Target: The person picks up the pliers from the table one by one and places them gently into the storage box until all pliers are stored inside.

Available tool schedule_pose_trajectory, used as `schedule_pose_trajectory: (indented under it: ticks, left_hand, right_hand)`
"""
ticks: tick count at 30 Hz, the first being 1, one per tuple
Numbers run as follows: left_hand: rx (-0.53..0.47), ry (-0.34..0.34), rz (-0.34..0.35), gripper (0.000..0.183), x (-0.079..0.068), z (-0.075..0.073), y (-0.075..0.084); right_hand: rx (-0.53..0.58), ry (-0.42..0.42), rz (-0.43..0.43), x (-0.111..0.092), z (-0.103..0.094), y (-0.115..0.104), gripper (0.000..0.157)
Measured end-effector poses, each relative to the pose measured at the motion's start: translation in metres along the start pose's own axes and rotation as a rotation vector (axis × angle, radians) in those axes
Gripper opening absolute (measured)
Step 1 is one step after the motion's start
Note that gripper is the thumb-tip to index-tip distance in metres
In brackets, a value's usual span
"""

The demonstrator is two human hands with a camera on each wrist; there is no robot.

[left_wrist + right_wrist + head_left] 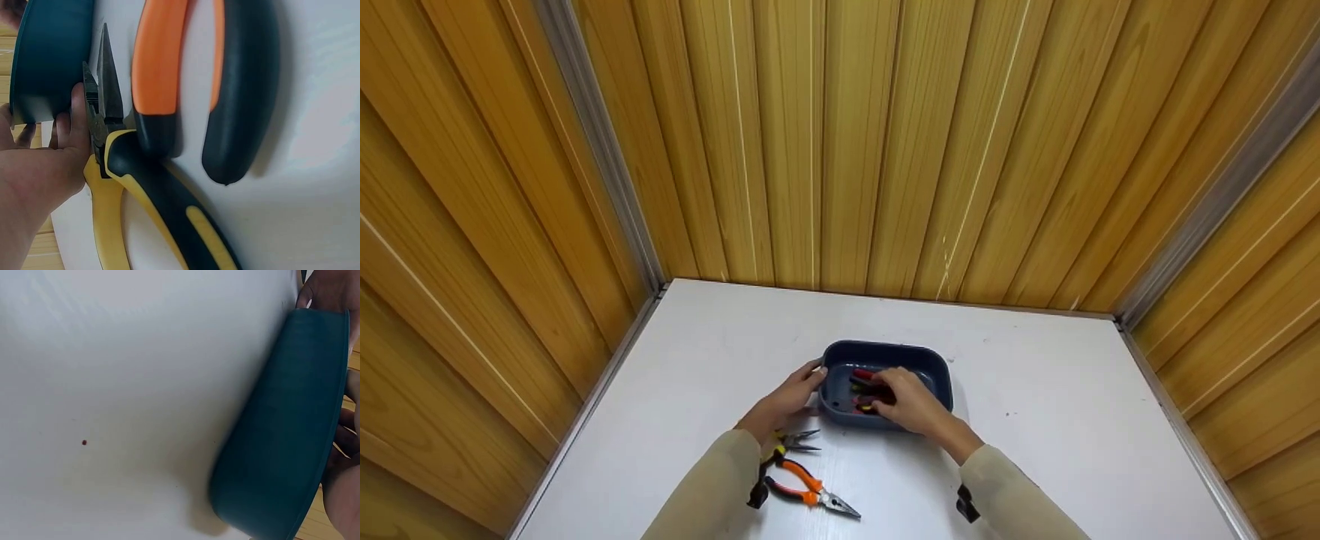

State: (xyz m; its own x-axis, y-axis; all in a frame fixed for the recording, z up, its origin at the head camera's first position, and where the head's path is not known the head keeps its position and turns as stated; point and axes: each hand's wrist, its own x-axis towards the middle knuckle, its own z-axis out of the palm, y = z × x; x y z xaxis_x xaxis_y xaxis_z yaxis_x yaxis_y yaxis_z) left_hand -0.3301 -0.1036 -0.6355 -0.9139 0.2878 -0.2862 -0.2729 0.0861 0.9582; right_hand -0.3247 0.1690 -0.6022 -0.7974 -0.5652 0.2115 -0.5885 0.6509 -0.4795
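My left hand (791,396) grips the left end of a dark blue plastic basin (885,345), thumb at its rim. Inside the basin my right hand (913,401) has its thumb and fingers curled around a dark, red-handled tool (862,373); its working end is hidden. Red and yellow bits of other tools show below those fingers. Close by the left wrist lie long-nose pliers with yellow-and-black handles (169,197), jaws apart. In front of them are long-nose pliers with orange-and-black handles (804,471), tips toward the front right.
A white tabletop (1057,420) carries everything. Yellow wood-look panels (855,150) rise behind it and at both sides, with grey metal posts (607,142) in the corners. Small dark specks dot the table right of the basin.
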Motion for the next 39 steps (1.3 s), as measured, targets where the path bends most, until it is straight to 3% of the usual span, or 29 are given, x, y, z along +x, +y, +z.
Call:
schedule_pose_trajectory:
  ticks: [15, 20, 27, 39]
  left_hand:
    - [0.007, 0.006, -0.017, 0.060, -0.002, -0.001, 0.002]
    - [0.064, 0.016, 0.000, 0.062, -0.001, -0.002, 0.001]
    - [0.061, 0.011, -0.005, 0.062, 0.002, -0.002, 0.001]
    - [0.107, 0.039, -0.023, 0.062, 0.003, 0.000, 0.001]
  right_hand:
    - [0.018, -0.012, -0.043, -0.003, -0.002, -0.013, 0.034]
    - [0.011, -0.013, -0.082, -0.004, -0.003, -0.019, 0.035]
    - [0.026, -0.023, -0.069, -0.004, -0.012, -0.031, 0.036]
    - [0.052, -0.037, -0.144, -0.007, -0.009, -0.046, 0.034]
